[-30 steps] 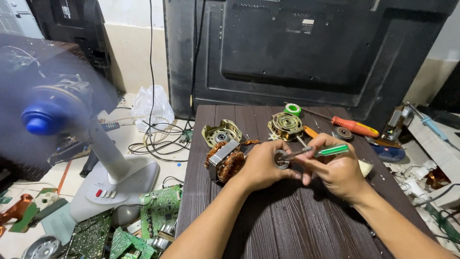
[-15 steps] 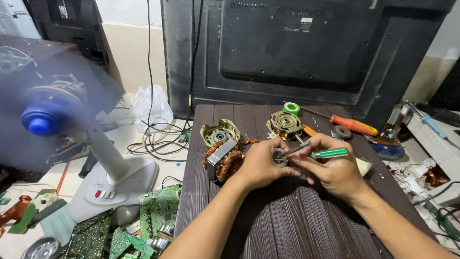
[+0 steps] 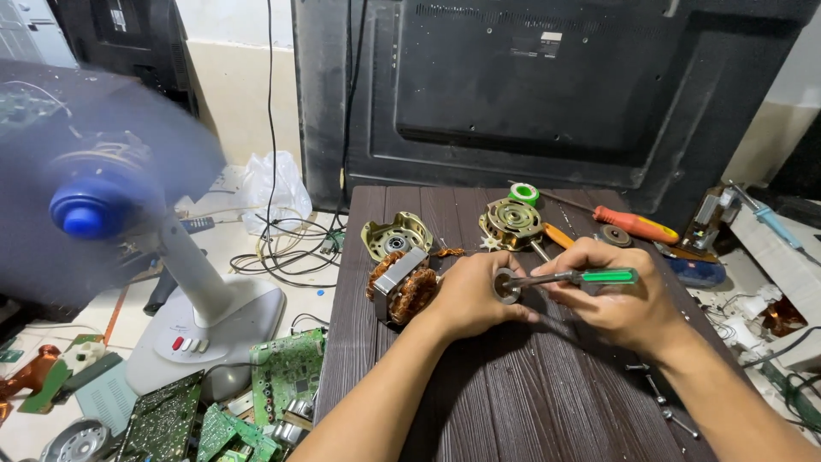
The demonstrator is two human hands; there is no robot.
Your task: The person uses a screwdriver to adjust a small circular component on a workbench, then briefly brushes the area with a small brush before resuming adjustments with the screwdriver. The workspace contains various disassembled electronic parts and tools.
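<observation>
- Gripping a small round metal ring (image 3: 506,286) between thumb and fingers, the left hand (image 3: 469,295) is curled shut on it at mid-table.
- The right hand (image 3: 617,301) is closed around a green-handled screwdriver (image 3: 575,278), whose tip sits in the ring's bore.
- To do this well, I judge the shaft should stay in line with the bore and the ring be pinched firmly, with light pressure so the tip cannot skid toward the left fingers.
- Just left of the left hand a motor stator (image 3: 400,284) with copper windings lies on the table (image 3: 513,402), touching or nearly touching the knuckles; I cannot tell which.
- Beyond the hands lie two metal covers (image 3: 396,235) (image 3: 511,220), an orange screwdriver (image 3: 637,226) and a green tape roll (image 3: 523,193).
- Loose screws (image 3: 658,398) lie near the right forearm.
- The near table is bare, giving room to pull back; the left edge drops to circuit boards (image 3: 282,376) and a running fan (image 3: 103,205).
</observation>
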